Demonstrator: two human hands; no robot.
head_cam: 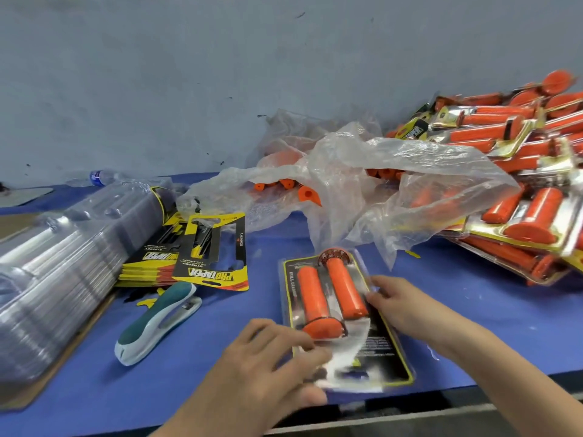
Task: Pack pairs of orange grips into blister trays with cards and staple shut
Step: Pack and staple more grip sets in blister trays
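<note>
Left grip (pixel 266 365) pinches the near end of the blister tray (pixel 383 348), right grip (pixel 400 301) holds its right edge; two orange grips (pixel 310 294) lie inside, lower centre, on the bench (pixel 473 310)

The left hand (pixel 268 367) and right hand (pixel 407 305) grip a blister tray (pixel 386 348) holding two orange grips (pixel 310 294). A stapler (pixel 157 323) lies beside it on the table (pixel 473 313).
</note>
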